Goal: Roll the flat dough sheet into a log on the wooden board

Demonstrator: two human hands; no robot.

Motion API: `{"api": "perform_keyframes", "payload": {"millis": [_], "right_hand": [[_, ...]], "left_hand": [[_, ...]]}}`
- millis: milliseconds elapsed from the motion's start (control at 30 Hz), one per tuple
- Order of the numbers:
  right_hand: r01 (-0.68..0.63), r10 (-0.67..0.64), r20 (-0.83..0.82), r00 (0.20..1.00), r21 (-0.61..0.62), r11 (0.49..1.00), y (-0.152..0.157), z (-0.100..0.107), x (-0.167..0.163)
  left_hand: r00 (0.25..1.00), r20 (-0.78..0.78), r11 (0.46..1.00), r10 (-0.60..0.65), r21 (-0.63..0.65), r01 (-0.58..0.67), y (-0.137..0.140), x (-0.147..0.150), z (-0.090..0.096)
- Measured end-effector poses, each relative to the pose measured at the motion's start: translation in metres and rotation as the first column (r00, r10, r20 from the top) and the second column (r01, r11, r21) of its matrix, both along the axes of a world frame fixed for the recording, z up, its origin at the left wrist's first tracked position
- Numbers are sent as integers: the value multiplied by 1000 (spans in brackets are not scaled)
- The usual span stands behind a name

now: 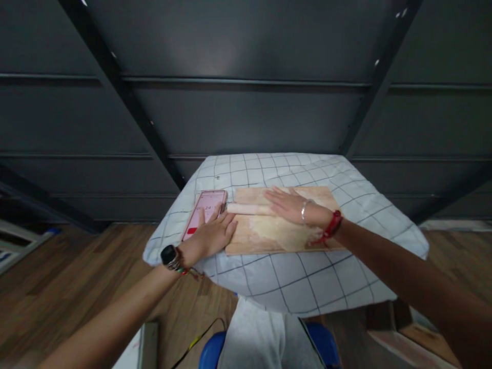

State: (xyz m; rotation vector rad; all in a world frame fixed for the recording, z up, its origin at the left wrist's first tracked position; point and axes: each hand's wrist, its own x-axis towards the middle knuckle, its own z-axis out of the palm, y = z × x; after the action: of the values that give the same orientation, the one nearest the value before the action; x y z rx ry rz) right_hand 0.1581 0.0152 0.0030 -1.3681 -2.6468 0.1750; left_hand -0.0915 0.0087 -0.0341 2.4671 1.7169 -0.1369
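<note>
My right hand (286, 205) lies flat across a pale rolling pin (248, 209), its fingers stretched out. The pin's right part is hidden beneath that hand. Below it, a thin flattened sheet of dough (279, 230) covers much of the wooden board (240, 241), partly under my right wrist. My left hand (215, 233) rests with fingers spread, at the board's left edge, near the pin's left end. Its fingers overlap a phone (205, 202) with a pink screen showing digits and a red button.
A white checked cloth (269, 171) covers the small table. Behind it rises a dark panelled wall (246, 118). Under the table edge are a blue seat (211, 351) and a cable (198, 340). A box (413, 328) stands on the wooden floor (96, 266) at lower right.
</note>
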Motion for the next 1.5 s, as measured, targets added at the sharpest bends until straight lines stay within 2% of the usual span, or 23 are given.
{"api": "perform_keyframes", "payload": {"millis": [67,133,300,367,433,533,600,700,800,900,1067,1133,1233,1367,1433,1500], "right_hand": [[-67,66,23,998,17,998,-17,-9,-1],[-66,64,38,997,55,996,-15,-15,-1],[103,-108,49,993,80,991,50,-18,1],[99,-102,28,994,91,991,64,-17,4],[23,-25,22,999,101,995,60,-14,7],[-132,125,79,989,96,987,35,-4,11],[-165,152,136,979,88,982,20,4,15],[-143,120,198,973,103,984,12,17,26],[-131,104,220,970,114,985,12,21,39],[-97,80,192,978,81,992,15,11,43],[152,-153,49,987,19,988,36,-12,18],[207,-206,43,978,-17,978,44,-15,8],[226,-223,62,973,-45,973,40,-19,4],[197,-196,76,978,-2,980,19,-27,14],[211,-210,80,974,-6,977,24,-28,14],[249,-246,83,966,-39,968,44,-25,10]], "left_hand": [[1000,13,1000,-5,6,5,1,-1,-3],[1000,19,1000,-9,16,9,2,-2,-6],[1000,20,999,-7,44,7,2,-2,-6],[1000,23,999,8,31,-9,1,0,-4],[1000,24,1000,14,27,-15,0,0,-3],[1000,29,999,7,50,-8,0,0,-3],[999,32,998,-3,57,2,0,0,-3],[999,32,999,-10,50,9,-3,2,3],[1000,29,999,0,38,-1,-6,4,9],[1000,19,999,1,36,-1,-6,5,11],[1000,1,999,-4,42,3,-2,4,6],[1000,3,999,2,34,-2,-2,3,5],[1000,12,999,5,37,-6,-2,2,2],[999,34,998,-10,59,8,-1,-1,-5],[999,38,998,-10,63,8,0,-1,-7],[999,39,998,-7,67,5,-1,-1,-7]]}}
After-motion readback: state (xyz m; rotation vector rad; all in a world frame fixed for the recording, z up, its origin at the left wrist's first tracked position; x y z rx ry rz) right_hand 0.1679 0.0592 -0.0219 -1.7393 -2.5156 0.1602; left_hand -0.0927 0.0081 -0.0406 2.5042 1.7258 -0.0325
